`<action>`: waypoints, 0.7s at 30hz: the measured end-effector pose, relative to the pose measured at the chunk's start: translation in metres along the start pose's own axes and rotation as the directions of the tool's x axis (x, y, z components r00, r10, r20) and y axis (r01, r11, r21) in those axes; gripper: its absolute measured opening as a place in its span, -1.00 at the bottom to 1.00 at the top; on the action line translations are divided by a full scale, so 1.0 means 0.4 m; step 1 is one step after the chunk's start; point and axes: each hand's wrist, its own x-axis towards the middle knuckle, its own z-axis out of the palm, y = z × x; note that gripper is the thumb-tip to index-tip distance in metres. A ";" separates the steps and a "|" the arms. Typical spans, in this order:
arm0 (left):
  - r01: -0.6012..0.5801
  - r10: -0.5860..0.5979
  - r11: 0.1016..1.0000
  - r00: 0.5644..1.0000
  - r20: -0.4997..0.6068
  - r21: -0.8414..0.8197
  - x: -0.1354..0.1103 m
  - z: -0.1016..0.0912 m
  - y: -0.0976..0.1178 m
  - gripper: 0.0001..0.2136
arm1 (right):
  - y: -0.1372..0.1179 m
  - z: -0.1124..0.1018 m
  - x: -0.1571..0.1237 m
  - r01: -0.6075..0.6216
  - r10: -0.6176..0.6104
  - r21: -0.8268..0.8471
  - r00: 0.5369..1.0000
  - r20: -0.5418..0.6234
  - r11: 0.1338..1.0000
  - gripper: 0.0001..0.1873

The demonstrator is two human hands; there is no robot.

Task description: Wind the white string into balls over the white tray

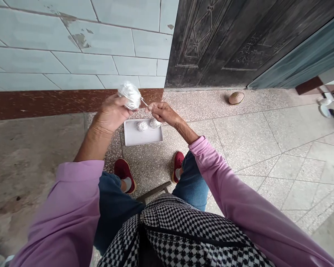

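Note:
My left hand [111, 113] is wrapped round a white ball of wound thread [129, 95], held up in front of me. A thin strand [144, 102] runs from the ball to my right hand [161, 112], whose fingers pinch its end just right of the ball. Below both hands a white rectangular tray [136, 139] lies on the floor. Two smaller white balls [142, 126] rest at its far edge, the right one [155, 123] partly behind my right hand.
I sit on a low stool [153, 192] with my red shoes [124, 173] on a speckled tiled floor. A tiled wall with a red-brown base [44, 102] stands ahead, a dark door [225, 40] to the right. A small oval object [236, 98] lies near the door.

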 end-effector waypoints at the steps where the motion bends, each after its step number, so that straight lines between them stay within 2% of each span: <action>1: -0.027 0.026 1.000 0.999 -0.041 -0.015 0.004 -0.012 0.011 -0.35 | 0.001 -0.008 -0.003 0.007 -0.006 -0.018 1.000 0.026 1.000 -0.46; 3: -0.072 0.070 0.997 0.993 -0.095 -0.015 0.010 -0.047 0.035 -0.31 | -0.009 -0.034 -0.018 0.018 -0.017 -0.034 0.999 0.030 0.999 -0.41; 6: -0.159 0.158 0.987 0.974 -0.164 0.004 0.022 -0.124 0.069 -0.29 | -0.044 -0.111 -0.063 -0.015 0.010 -0.066 0.998 -0.068 0.998 -0.47; 7: -0.208 0.203 0.978 0.957 -0.208 0.001 0.026 -0.154 0.081 -0.26 | -0.058 -0.146 -0.086 -0.047 0.036 -0.084 0.992 -0.119 0.995 -0.49; 9: -0.307 0.288 0.952 0.895 -0.341 -0.001 0.029 -0.219 0.109 -0.18 | -0.086 -0.227 -0.143 -0.135 0.101 -0.123 0.963 -0.250 0.983 -0.52; 11: -0.330 0.302 0.943 0.796 -0.525 0.042 0.017 -0.283 0.138 -0.19 | -0.108 -0.310 -0.216 -0.237 0.155 -0.153 0.895 -0.418 0.959 -0.54; 12: -0.299 0.290 0.950 0.746 -0.600 0.088 0.005 -0.314 0.152 -0.26 | -0.116 -0.350 -0.257 -0.289 0.170 -0.163 0.842 -0.512 0.943 -0.55; 14: -0.199 0.261 0.965 0.648 -0.715 0.172 -0.027 -0.367 0.173 -0.40 | -0.124 -0.416 -0.346 -0.389 0.174 -0.170 0.706 -0.686 0.905 -0.57; 16: -0.069 0.232 0.969 0.581 -0.780 0.237 -0.058 -0.407 0.183 -0.42 | -0.122 -0.462 -0.432 -0.454 0.153 -0.168 0.589 -0.794 0.875 -0.55; 18: -0.013 0.227 0.964 0.564 -0.794 0.267 -0.071 -0.432 0.181 -0.38 | -0.110 -0.486 -0.503 -0.492 0.130 -0.170 0.518 -0.846 0.854 -0.51; 19: -0.021 0.234 0.962 0.573 -0.785 0.271 -0.068 -0.438 0.175 -0.34 | -0.100 -0.492 -0.530 -0.509 0.119 -0.175 0.492 -0.862 0.843 -0.50; 21: -0.092 0.255 0.963 0.620 -0.742 0.254 -0.046 -0.431 0.154 -0.27 | -0.079 -0.496 -0.560 -0.554 0.094 -0.191 0.446 -0.890 0.810 -0.49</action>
